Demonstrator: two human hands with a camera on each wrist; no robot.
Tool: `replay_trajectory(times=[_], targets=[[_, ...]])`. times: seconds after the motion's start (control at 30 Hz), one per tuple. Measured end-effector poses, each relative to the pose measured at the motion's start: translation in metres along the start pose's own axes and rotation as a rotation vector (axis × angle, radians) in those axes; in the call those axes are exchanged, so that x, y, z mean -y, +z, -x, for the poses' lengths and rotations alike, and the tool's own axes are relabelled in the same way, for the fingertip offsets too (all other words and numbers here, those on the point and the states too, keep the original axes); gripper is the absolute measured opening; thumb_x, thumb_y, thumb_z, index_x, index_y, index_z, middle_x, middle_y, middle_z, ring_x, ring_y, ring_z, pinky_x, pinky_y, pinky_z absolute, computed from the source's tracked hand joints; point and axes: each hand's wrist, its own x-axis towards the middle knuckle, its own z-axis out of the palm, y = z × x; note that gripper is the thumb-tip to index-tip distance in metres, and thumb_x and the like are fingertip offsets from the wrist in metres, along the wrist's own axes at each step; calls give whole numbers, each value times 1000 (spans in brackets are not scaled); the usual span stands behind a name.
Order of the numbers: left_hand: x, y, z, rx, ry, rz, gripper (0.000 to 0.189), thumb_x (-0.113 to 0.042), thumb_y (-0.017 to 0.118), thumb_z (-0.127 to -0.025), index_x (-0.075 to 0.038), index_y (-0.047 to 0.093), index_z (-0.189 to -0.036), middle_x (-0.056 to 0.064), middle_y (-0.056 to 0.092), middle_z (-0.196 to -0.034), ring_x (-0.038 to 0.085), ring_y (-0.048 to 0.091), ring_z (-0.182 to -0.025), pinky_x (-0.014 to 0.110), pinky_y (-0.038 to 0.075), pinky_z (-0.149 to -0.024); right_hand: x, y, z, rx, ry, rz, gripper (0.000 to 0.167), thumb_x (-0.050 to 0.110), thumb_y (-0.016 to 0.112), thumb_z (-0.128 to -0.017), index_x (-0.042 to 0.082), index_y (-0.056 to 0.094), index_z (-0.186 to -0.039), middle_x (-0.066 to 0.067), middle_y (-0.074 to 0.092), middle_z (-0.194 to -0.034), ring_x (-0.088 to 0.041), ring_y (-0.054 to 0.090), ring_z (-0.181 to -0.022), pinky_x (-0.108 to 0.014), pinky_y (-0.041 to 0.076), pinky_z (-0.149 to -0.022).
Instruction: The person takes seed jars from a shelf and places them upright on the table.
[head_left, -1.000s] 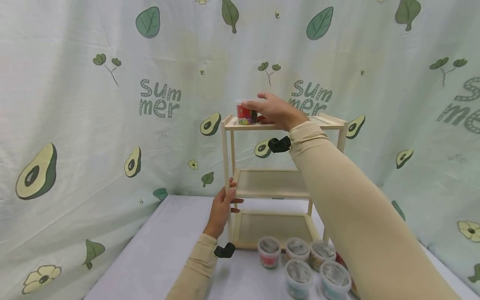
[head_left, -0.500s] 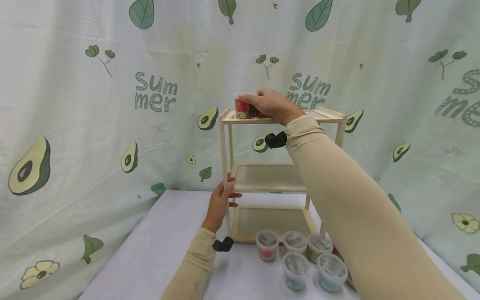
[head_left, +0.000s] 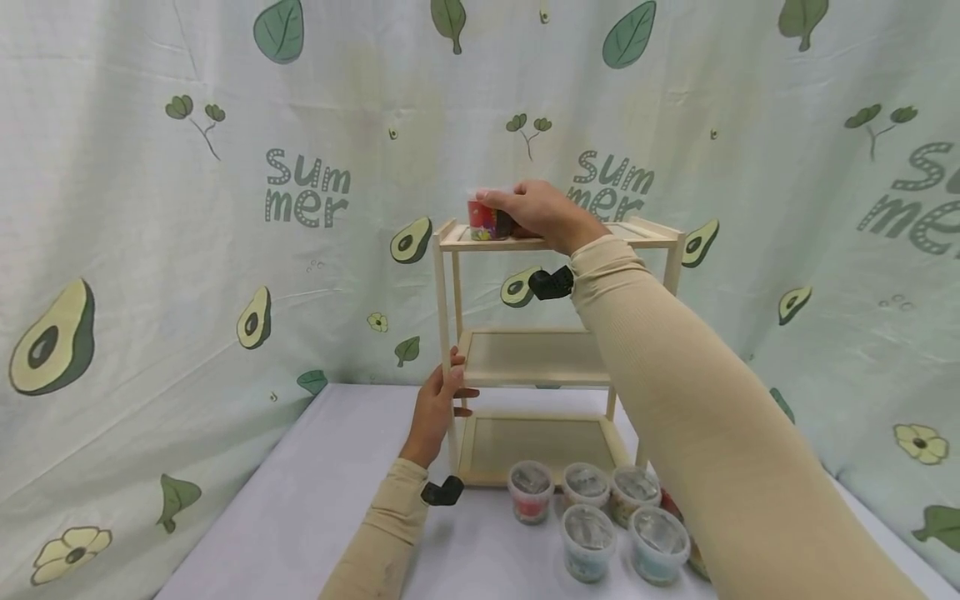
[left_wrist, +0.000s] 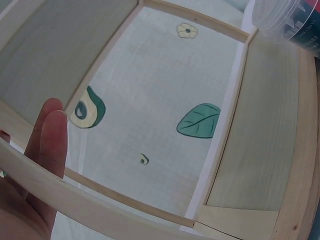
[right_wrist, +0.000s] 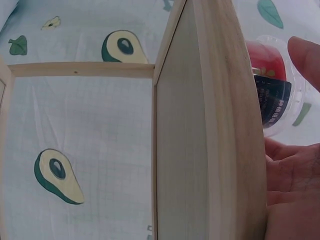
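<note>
On the top shelf of the wooden rack [head_left: 536,382], near its left end, my right hand [head_left: 542,212] holds a small clear plastic tub [head_left: 482,220] with a red and black label. The thumb lies over the tub's lid side, and the other fingers are at its right. In the right wrist view the tub [right_wrist: 273,82] sits partly behind the rack's edge, beside the palm. My left hand [head_left: 437,408] is at the rack's left post, its straight fingers reaching past the post toward the middle shelf. The left wrist view shows two extended fingers [left_wrist: 52,135] beyond the post.
Several lidded tubs [head_left: 588,542] stand on the white table [head_left: 300,500] by the rack's front right foot, partly hidden by the right sleeve [head_left: 697,392]. The middle shelf [head_left: 536,357] and bottom shelf [head_left: 540,442] show bare panels. A printed curtain [head_left: 360,83] hangs behind.
The right thumb and fingers have drawn closer about the tub, which stays near the top shelf's left end. The left hand keeps its place; the head view has shifted slightly.
</note>
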Motion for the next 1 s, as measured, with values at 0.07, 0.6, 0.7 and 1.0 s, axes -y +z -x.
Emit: replay_trajectory(times=[0.07,0.6,0.7,1.0], targets=[[0,0,0,2,-4,2,46,-36,50,-107,-10,51,-145,2,37,-159,49,62,-108,58,56,-75,-1,0,1,3,-10,-12,56,53,61,-97,6,52,-126,-7,55,-123,-20,52,-102,-31,48,-93],[-35,5,15,6,-1,-38,45,-30,47,-108,-2,50,-143,11,39,-157,43,66,-104,48,58,-73,-9,-4,3,-3,-54,-119,55,56,59,-96,6,60,-118,-9,60,-114,-24,52,-100,-35,45,-98],[-24,3,9,7,1,-30,46,-30,47,-108,-3,49,-145,13,39,-156,45,65,-105,53,58,-74,-10,-4,3,-14,-68,-142,55,57,59,-96,5,63,-115,-10,61,-109,-25,52,-97,-35,46,-95],[2,0,-2,-8,8,-22,49,-43,49,-106,-17,50,-147,10,44,-153,43,66,-105,49,58,-72,-10,-6,4,-32,-63,-266,58,59,60,-94,7,62,-119,-11,63,-110,-23,56,-93,-34,48,-90]])
